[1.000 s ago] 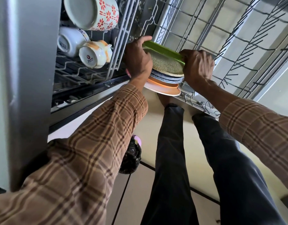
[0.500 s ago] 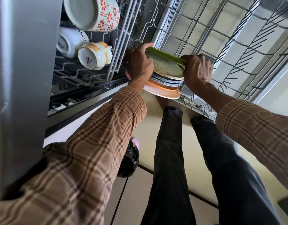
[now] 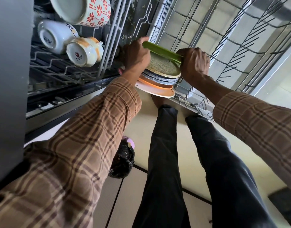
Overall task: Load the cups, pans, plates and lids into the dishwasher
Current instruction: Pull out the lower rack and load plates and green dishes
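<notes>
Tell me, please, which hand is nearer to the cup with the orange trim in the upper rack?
Left. The left hand grips the plate stack just right of the orange-trimmed cup; the right hand holds the stack's far side.

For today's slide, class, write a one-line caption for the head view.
Both hands, left and right, hold a stack of plates at the lower dishwasher rack.

The upper rack (image 3: pixel 70 71) carries three overturned cups (image 3: pixel 82 51) at ten o'clock. The lower rack (image 3: pixel 223 51) bears stacked plates (image 3: pixel 159 76) at its near-left corner.
</notes>
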### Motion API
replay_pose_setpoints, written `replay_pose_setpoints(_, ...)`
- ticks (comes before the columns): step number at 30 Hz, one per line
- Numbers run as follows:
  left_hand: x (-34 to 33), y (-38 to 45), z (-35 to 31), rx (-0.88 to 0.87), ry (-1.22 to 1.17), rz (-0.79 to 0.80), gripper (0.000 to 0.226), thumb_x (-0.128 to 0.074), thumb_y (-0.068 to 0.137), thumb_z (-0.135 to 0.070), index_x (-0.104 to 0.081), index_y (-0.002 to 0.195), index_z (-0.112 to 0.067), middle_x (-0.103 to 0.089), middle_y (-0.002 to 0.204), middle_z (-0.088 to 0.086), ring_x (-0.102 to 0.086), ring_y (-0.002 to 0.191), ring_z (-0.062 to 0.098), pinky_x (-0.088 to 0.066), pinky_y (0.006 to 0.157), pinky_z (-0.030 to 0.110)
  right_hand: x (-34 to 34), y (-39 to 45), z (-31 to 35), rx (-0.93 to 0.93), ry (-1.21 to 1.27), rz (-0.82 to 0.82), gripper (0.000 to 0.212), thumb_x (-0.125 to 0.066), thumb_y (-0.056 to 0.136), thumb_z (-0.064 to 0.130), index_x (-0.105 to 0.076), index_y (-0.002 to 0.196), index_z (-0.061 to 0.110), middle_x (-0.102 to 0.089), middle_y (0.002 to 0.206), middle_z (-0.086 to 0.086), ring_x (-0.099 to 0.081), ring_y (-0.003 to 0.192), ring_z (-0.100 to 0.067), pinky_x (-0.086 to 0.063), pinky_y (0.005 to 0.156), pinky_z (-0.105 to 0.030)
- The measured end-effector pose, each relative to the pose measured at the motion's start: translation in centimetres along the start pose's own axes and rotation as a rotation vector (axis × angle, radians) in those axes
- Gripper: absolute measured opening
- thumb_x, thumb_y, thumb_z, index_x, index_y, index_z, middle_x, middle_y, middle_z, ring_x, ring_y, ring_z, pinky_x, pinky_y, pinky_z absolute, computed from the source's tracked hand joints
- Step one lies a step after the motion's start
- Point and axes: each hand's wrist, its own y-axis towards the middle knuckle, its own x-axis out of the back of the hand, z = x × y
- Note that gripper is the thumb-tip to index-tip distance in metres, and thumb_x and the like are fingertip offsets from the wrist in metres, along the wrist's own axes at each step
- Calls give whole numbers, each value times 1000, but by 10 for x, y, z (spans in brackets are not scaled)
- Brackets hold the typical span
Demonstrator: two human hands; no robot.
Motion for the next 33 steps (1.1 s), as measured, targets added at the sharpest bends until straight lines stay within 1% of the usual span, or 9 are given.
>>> replay_pose_setpoints(3,2,2,-5,38,-3,52,59,-38,102,3,-47,151,-28,-55,149,7,-47,58,0,-36,42,11,4,6,1,3,28,27,23,-62,99,32,-73,118,26,-71,109,-7,-64,98,-29,-40,76,-32)
replay_pose_setpoints(6,1,5,-5,71,4,61,61,-37,102,5,-44,153,-27,-57,148,7,-44,55,0,-35,41,14,1,12,3,16,54,53,24,-66,97,36,-73,119,29,-74,110,0,-66,96,-25,-41,73,-29)
replay_pose_setpoints(9,-4,9,1,89,17,60,64,-38,101,8,-42,155,-27,-60,143,8,-51,61,3,-46,54,18,-7,15,5,4,51,60,26,-64,98,27,-72,123,31,-74,116,0,-66,99,-24,-41,73,-28)
replay_pose_setpoints(14,2,17,2,37,66,32,59,-43,101,5,-47,152,-23,-53,152,8,-68,115,23,-57,93,28,-16,15,9,7,22,18,27,-62,99,22,-72,122,31,-74,110,-2,-63,87,-21,-40,72,-29)
replay_pose_setpoints(19,8,13,-2,47,75,76,59,-42,103,3,-43,155,-25,-60,144,10,-67,81,14,-45,55,15,-8,19,7,53,128,75,26,-68,95,20,-74,120,27,-76,109,-2,-71,91,-24,-53,76,-30)
replay_pose_setpoints(25,1,11,-2,102,42,177,66,-36,106,2,-23,163,-29,-58,133,1,-39,56,3,-40,42,19,-8,18,-7,102,154,166,30,-67,94,17,-73,123,14,-73,117,-12,-69,101,-30,-50,81,-28)
replay_pose_setpoints(28,2,-9,-1,71,8,106,71,-42,99,2,-25,162,-26,-55,136,-2,-59,72,10,-49,57,19,-1,9,-17,9,147,168,39,-68,91,12,-68,130,15,-69,129,-9,-65,116,-30,-51,92,-32)
replay_pose_setpoints(30,-3,-32,-2,25,41,-10,68,-42,93,-8,-36,159,-22,-55,148,7,-66,109,24,-58,87,35,12,-6,-27,-7,121,177,43,-61,91,3,-67,131,17,-68,130,-9,-65,116,-30,-54,94,-34)
replay_pose_setpoints(33,-5,-72,-22,-23,143,-128,65,-36,90,-27,-42,154,-27,-55,144,9,-49,133,30,-38,111,53,46,-34,-36,22,77,195,45,-50,93,2,-65,132,19,-65,133,-10,-64,118,-32,-54,98,-38)
